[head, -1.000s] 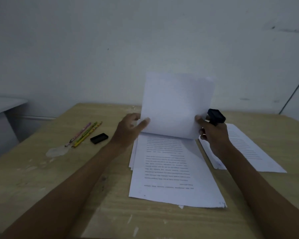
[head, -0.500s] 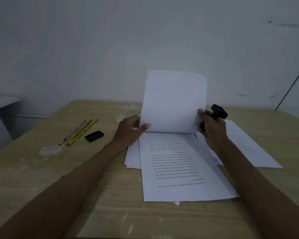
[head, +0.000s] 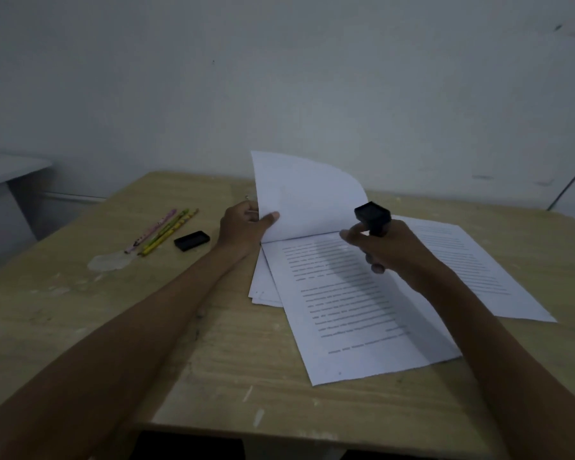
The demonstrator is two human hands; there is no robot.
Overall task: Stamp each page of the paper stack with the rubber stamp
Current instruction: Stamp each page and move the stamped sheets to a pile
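A stack of printed white pages (head: 352, 313) lies skewed on the wooden table (head: 213, 366). My left hand (head: 243, 229) pinches the left edge of a lifted sheet (head: 306, 197), which stands curled above the stack's far end. My right hand (head: 389, 254) hovers over the top page, fingers closed around a small black rubber stamp (head: 372, 215) whose square face points up and away. The right hand no longer touches the lifted sheet. A separate pile of printed pages (head: 472, 260) lies to the right, partly behind my right forearm.
Three pencils (head: 163, 230) and a small black ink pad lid (head: 192, 241) lie on the left of the table, beside a pale smear (head: 108, 262). A white wall stands behind; a grey surface (head: 10, 167) sits far left. The table's front edge (head: 246, 429) is close.
My right hand has let go of the lifted sheet and moved down over the top page with the stamp. The sheet now curls, held only by my left hand. The stack has rotated slightly.
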